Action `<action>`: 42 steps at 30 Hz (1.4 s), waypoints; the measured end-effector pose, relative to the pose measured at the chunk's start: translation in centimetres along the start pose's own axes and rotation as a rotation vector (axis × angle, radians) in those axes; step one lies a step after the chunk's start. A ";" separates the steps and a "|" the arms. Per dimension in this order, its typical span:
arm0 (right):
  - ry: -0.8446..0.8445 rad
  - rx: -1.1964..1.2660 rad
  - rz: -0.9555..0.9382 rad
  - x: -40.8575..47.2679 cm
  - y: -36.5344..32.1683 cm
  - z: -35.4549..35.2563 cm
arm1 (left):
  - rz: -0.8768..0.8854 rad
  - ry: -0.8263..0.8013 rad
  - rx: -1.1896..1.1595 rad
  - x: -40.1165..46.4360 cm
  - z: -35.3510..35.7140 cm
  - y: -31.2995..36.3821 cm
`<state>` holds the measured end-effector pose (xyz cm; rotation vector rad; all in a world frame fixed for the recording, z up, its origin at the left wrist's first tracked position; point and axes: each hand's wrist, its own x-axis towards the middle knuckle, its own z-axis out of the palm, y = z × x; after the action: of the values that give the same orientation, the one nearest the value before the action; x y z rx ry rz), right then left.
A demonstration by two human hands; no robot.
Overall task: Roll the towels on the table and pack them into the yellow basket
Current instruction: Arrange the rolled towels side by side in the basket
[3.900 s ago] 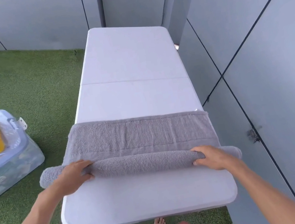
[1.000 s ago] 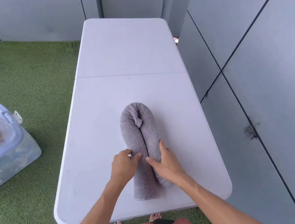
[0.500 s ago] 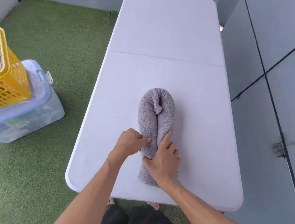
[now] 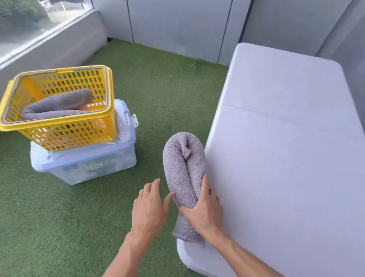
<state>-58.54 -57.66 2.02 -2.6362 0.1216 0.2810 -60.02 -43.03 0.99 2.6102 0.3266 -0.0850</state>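
Observation:
A grey towel (image 4: 183, 170), rolled and doubled over into a U, is lifted off the left edge of the white table (image 4: 291, 168). My right hand (image 4: 204, 210) grips it around the lower part, thumb across the front. My left hand (image 4: 148, 207) is beside it with fingers spread, its thumb near the towel's left side. The yellow basket (image 4: 63, 132) stands to the left on a storage box and holds another rolled grey towel (image 4: 56, 105).
The basket rests on a clear plastic storage box with a pale blue lid (image 4: 87, 155) on green artificial grass (image 4: 33, 225). Grey wall panels stand behind and right of the table. A low wall with a window runs along the far left.
The towel was rolled up, folded in half, then lifted off the table toward the left. My left hand has let go of it. My view has swung left toward the basket.

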 end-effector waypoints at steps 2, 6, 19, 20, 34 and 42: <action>-0.042 0.059 -0.065 0.5 -5.3 2.4 | -0.012 0.022 0.047 1.1 -3.3 -5.6; -0.147 0.096 -0.151 1.2 -14.7 6.8 | -0.106 0.072 0.087 3.0 -9.7 -15.5; -0.218 0.022 -0.304 12.9 -34.7 14.0 | -0.207 0.168 0.031 15.9 -18.4 -30.5; -0.215 0.014 -0.311 14.7 -36.1 14.5 | -0.212 0.177 0.018 17.9 -18.9 -31.3; -0.271 -0.075 -0.240 36.3 -49.2 20.4 | -0.288 0.070 -0.005 41.7 -23.4 -39.7; -0.202 -0.072 -0.050 40.6 -51.3 22.4 | -0.154 -0.113 0.101 50.0 -23.4 -44.2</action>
<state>-15.97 -3.37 -2.75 -2.6590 -0.0223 0.5416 -22.49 16.49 -5.73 2.6621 0.4947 -0.3079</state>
